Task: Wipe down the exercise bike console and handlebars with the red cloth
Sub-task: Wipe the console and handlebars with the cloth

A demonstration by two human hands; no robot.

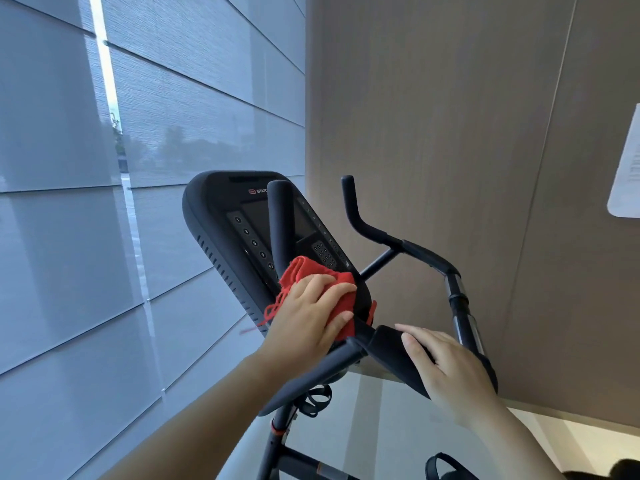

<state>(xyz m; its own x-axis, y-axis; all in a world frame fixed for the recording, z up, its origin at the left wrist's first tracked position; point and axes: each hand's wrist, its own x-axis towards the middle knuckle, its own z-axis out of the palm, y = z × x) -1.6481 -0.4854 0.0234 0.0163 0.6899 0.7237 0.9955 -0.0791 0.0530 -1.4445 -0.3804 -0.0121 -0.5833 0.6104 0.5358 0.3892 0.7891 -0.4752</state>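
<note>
Pressing red cloth (pixel 302 269) onto console (pixel 216 213), left hand (pixel 304 317) flat.

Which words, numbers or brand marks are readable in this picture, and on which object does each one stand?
"STAR": at the top of the console, beside a small red logo; the rest is hidden behind a handlebar.
"1", "3", "6", "9", "12": on the round buttons down the console's left column.
Keypad above the red cloth: too small to read.
Paper sheet at the right edge: print blurred, unreadable.
</note>
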